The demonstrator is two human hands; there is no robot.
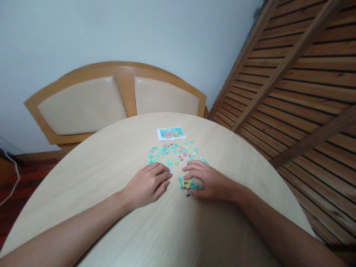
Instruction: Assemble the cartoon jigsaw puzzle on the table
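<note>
A small joined section of jigsaw puzzle (187,183), showing a yellow cartoon sponge on teal, lies on the table. Around its right side curves my right hand (207,180), fingers and thumb apart, the thumb at the section's lower edge. To the left, my left hand (151,182) rests on the tabletop with bent fingers and the thumb apart. By its fingertips lies a pale loose puzzle piece (171,171); whether they touch it is hard to tell. Beyond both hands, many loose teal, pink and yellow pieces (175,151) lie scattered, some hidden by the hands.
A reference picture (171,134) with pink and yellow cartoon figures lies behind the pieces on the round wooden table (111,159). A bench with padded back panels (83,104) stands against the wall. Wooden slats (300,81) rise on the right; a white cable (17,174) hangs at left.
</note>
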